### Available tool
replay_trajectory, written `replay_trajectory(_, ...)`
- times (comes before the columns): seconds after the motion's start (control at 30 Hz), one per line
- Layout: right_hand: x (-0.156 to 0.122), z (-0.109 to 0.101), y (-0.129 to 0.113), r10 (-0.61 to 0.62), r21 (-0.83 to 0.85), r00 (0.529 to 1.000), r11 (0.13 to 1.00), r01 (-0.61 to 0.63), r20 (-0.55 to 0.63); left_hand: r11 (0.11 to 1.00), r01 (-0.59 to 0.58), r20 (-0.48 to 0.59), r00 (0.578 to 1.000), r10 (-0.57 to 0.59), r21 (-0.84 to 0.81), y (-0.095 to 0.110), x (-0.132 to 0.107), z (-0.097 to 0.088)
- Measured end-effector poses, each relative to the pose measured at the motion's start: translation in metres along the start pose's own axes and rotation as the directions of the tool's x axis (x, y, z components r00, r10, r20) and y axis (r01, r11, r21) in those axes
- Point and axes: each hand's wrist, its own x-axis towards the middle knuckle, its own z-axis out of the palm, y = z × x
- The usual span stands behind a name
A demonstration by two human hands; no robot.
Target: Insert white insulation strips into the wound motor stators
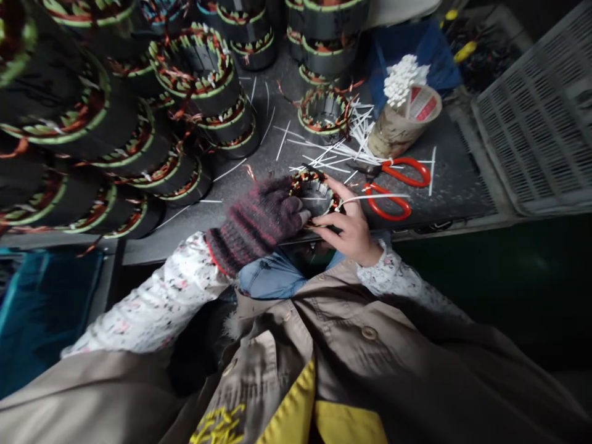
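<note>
a gloved left hand [259, 222] and bare right hand [354, 231] grip a wound stator [315, 192] between their fingers; a white tie [374, 198] runs from the right fingertips, red scissors [393, 185] just beyond.

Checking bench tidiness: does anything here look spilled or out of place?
Yes. The tub of white ties leans tilted beside the red scissors, and loose ties lie scattered over the bench. Only the left hand, gripping the stator, wears a glove.

The left hand [259, 222] wears a dark purple-grey knit glove with a red cuff. Scissors [393, 185] have red handles. The stator [314, 192] shows copper windings with green edging; ties [342, 148] are white on the dark grey tabletop [453, 185].
</note>
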Motion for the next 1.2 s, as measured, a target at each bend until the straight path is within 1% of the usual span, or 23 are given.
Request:
replay_trajectory(0.03, 0.002, -0.006, 0.003, -0.01, 0.02, 0.996, 1.0, 0.012, -0.084, 0.997, 0.026, -0.009, 1.0, -0.027, -0.071, -0.001, -0.001, 0.002)
replay_trajectory(0.07, 0.007, -0.014, 0.009, -0.012, 0.033, 0.98, 0.999, 0.019, -0.198, 0.991, 0.039, -0.023, 0.999, -0.042, -0.125, -0.002, -0.004, 0.004)
replay_trajectory(0.1, 0.013, -0.022, 0.018, -0.005, 0.03, 0.947, 0.999, 0.016, -0.322, 0.987, 0.039, -0.04, 0.998, -0.046, -0.154, -0.003, -0.007, 0.005)
replay_trajectory(0.13, 0.022, -0.032, 0.03, 0.007, 0.001, 0.903, 1.0, -0.007, -0.43, 0.986, 0.026, -0.056, 0.998, -0.036, -0.164, -0.004, -0.01, 0.007)
replay_trajectory(0.17, 0.033, -0.041, 0.045, 0.014, -0.052, 0.856, 0.998, -0.047, -0.516, 0.986, 0.0, -0.062, 0.998, -0.01, -0.165, -0.005, -0.012, 0.009)
replay_trajectory(0.2, 0.045, -0.05, 0.062, 0.025, -0.124, 0.834, 0.986, -0.112, -0.551, 0.985, -0.029, -0.058, 0.998, 0.02, -0.17, -0.006, -0.014, 0.01)
replay_trajectory(0.27, 0.071, -0.066, 0.096, 0.028, -0.301, 0.859, 0.93, -0.21, -0.511, 0.979, -0.064, -0.046, 0.997, 0.056, -0.193, -0.009, -0.015, 0.013)
replay_trajectory(0.33, 0.095, -0.077, 0.124, 0.07, -0.419, 0.892, 0.864, -0.278, -0.446, 0.974, -0.096, -0.083, 0.993, 0.08, -0.207, -0.01, -0.013, 0.018)
replay_trajectory(0.4, 0.11, -0.083, 0.141, 0.128, -0.472, 0.909, 0.821, -0.321, -0.396, 0.978, -0.079, -0.167, 0.985, 0.047, -0.194, -0.007, -0.012, 0.025)
replay_trajectory(0.43, 0.113, -0.085, 0.144, 0.152, -0.467, 0.911, 0.819, -0.334, -0.384, 0.982, -0.056, -0.201, 0.979, 0.019, -0.182, -0.003, -0.012, 0.029)
replay_trajectory(0.5, 0.112, -0.087, 0.14, 0.175, -0.388, 0.906, 0.86, -0.331, -0.385, 0.99, 0.028, -0.235, 0.97, -0.06, -0.137, 0.007, -0.013, 0.037)
replay_trajectory(0.57, 0.103, -0.085, 0.123, 0.168, -0.236, 0.903, 0.932, -0.277, -0.395, 0.987, 0.133, -0.251, 0.956, -0.15, -0.086, 0.019, -0.013, 0.043)
replay_trajectory(0.63, 0.088, -0.079, 0.095, 0.135, -0.092, 0.908, 0.978, -0.185, -0.396, 0.967, 0.251, -0.271, 0.928, -0.254, -0.045, 0.031, -0.012, 0.049)
replay_trajectory(0.7, 0.068, -0.071, 0.06, 0.056, -0.044, 0.925, 0.996, -0.078, -0.377, 0.932, 0.361, -0.287, 0.89, -0.355, -0.034, 0.04, -0.009, 0.053)
replay_trajectory(0.73, 0.057, -0.066, 0.043, 0.016, -0.079, 0.942, 0.996, -0.045, -0.335, 0.917, 0.396, -0.295, 0.873, -0.389, -0.039, 0.043, -0.008, 0.054)
replay_trajectory(0.77, 0.045, -0.061, 0.026, -0.079, -0.134, 0.954, 0.99, 0.041, -0.288, 0.908, 0.415, -0.304, 0.86, -0.41, -0.05, 0.046, -0.007, 0.056)
replay_trajectory(0.8, 0.033, -0.057, 0.013, -0.179, -0.139, 0.966, 0.978, 0.154, -0.186, 0.904, 0.424, -0.313, 0.852, -0.42, -0.059, 0.048, -0.006, 0.057)
replay_trajectory(0.87, 0.009, -0.052, -0.006, -0.295, -0.117, 0.954, 0.95, 0.288, -0.047, 0.897, 0.439, -0.324, 0.842, -0.431, -0.052, 0.05, -0.005, 0.058)
replay_trajectory(0.9, -0.001, -0.051, -0.011, -0.321, -0.104, 0.947, 0.942, 0.32, 0.004, 0.891, 0.453, -0.319, 0.839, -0.441, -0.037, 0.051, -0.006, 0.058)
replay_trajectory(0.93, -0.011, -0.051, -0.014, -0.322, -0.106, 0.946, 0.94, 0.324, 0.034, 0.883, 0.469, -0.302, 0.839, -0.453, -0.024, 0.051, -0.006, 0.057)
replay_trajectory(1.0, -0.026, -0.054, -0.014, -0.287, -0.127, 0.956, 0.947, 0.294, 0.068, 0.869, 0.494, -0.246, 0.84, -0.483, -0.02, 0.051, -0.007, 0.056)
replay_trajectory(1.07, -0.035, -0.056, -0.012, -0.264, -0.115, 0.962, 0.956, 0.27, 0.065, 0.862, 0.504, -0.195, 0.842, -0.503, -0.047, 0.05, -0.008, 0.053)
replay_trajectory(1.2, -0.04, -0.054, -0.005, -0.311, 0.03, 0.95, 0.95, 0.31, 0.026, 0.846, 0.52, -0.159, 0.831, -0.532, -0.116, 0.051, -0.009, 0.048)
